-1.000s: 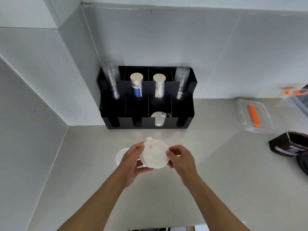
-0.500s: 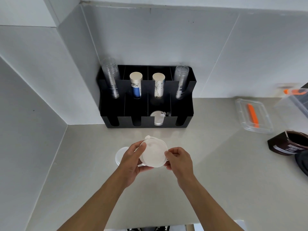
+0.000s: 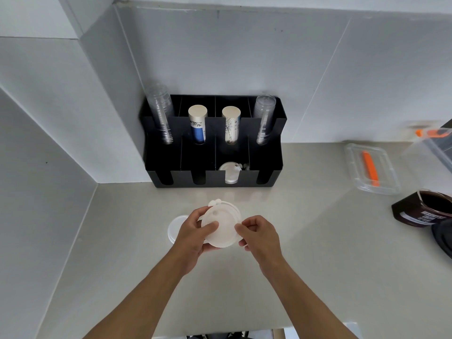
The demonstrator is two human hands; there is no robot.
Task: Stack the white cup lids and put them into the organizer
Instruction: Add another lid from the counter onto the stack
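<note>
Before the black organizer point(image 3: 215, 167), hands hold stacked lids point(image 3: 221, 226), another lid point(image 3: 176, 228) beside.

A café-style drinks counter: black cup organizer point(image 3: 215, 172) holding stacked clear cups point(image 3: 162, 116) against tiled walls.

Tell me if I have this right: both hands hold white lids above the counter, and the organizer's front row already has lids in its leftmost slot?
Not quite. The head view shows the lids in the organizer in the third front slot from the left, not the leftmost. Both hands do hold white lids.
</note>
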